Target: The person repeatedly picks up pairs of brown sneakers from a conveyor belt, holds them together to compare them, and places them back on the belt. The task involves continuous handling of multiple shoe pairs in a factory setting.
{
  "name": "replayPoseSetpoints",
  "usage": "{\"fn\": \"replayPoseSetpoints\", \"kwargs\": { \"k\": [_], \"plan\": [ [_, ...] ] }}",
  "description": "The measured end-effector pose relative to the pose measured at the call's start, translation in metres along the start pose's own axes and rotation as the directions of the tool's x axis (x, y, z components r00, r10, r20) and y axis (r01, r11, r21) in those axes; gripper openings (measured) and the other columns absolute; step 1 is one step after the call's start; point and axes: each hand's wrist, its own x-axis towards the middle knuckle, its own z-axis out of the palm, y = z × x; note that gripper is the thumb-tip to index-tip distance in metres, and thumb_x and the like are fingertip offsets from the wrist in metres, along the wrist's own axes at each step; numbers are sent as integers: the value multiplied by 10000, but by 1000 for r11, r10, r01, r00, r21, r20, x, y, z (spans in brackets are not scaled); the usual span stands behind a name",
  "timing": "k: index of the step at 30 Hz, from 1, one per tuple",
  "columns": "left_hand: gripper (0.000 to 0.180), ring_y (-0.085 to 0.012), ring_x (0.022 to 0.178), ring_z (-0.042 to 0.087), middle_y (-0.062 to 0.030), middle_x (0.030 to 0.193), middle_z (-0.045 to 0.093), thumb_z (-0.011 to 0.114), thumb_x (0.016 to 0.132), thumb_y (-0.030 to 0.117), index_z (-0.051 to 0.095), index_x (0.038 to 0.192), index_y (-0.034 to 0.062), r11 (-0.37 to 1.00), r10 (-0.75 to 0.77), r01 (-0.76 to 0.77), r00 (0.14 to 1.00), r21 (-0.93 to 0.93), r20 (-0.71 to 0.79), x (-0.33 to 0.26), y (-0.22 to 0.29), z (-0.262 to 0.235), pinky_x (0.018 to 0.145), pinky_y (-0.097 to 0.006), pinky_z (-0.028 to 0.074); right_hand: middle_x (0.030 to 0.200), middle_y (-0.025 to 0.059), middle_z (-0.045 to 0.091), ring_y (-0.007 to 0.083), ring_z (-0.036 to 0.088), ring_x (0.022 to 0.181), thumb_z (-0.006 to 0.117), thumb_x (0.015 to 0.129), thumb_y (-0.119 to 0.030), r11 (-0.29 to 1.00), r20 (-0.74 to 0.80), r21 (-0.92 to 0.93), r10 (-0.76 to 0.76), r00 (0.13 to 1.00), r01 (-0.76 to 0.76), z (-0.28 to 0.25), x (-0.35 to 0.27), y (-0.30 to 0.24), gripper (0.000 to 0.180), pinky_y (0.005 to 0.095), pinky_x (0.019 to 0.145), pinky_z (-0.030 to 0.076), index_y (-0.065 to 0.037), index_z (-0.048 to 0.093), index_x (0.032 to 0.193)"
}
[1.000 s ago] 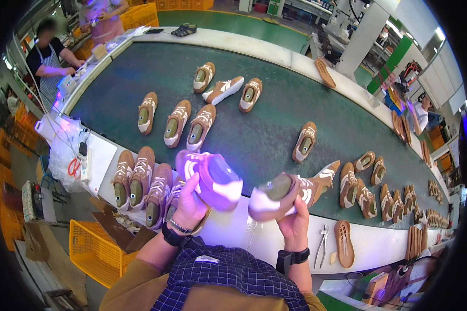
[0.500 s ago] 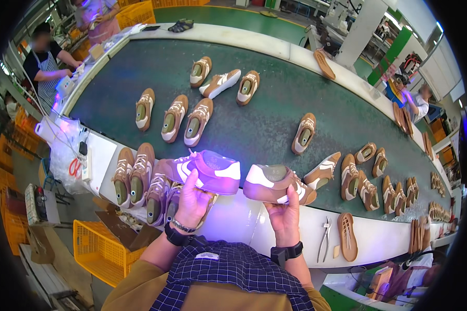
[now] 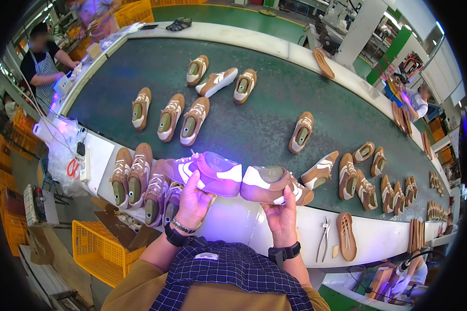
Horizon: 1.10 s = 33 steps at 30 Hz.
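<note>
My left hand is closed on a brown sneaker with white stripes and a white heel patch, tinted purple by light. My right hand grips a matching sneaker from below. Both shoes are raised above the white near edge of the belt, with their heels toward each other and almost meeting. An olive-green last fills the opening of each shoe. Several more brown sneakers stand in a cluster just left of my left hand, partly hidden by the held shoe.
A green conveyor belt carries several sneakers. Pincers and a tan sole lie on the white ledge at right. A yellow crate stands below left, and red-handled scissors lie left. Co-workers stand around the belt.
The two held sneakers have come closer together, the right one shifting slightly left. Shoes on the belt have slid a little to the left. A person at lower right has moved.
</note>
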Motion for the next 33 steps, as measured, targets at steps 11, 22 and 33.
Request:
{"fn": "replayPoseSetpoints", "kwargs": {
  "k": [11,22,33],
  "plan": [
    [374,-193,1045,559,-49,1148,575,599,887,272,499,1204,101,1000,-1,1,1000,14,-29,0,0,0,881,-378,470,1272,106,498,266,509,1158,602,870,-299,999,-40,-31,-31,999,30,4,-1,3,519,449,943,476,-78,413,1300],
    [357,-153,1069,534,-26,1163,545,550,911,158,463,1249,83,978,145,-158,984,139,99,-2,4,-1,925,-335,441,1268,87,508,239,516,1151,582,875,-295,979,35,-193,-65,997,71,-3,-4,-6,521,429,946,469,-80,406,1316],
    [376,-178,1097,533,-48,1186,547,517,919,166,446,1272,60,994,5,-21,990,111,143,0,4,5,968,-345,417,1281,92,504,246,510,1162,591,854,-291,992,21,-127,-16,1000,19,-6,-4,-14,540,420,979,435,-84,410,1318]
  ]
}}
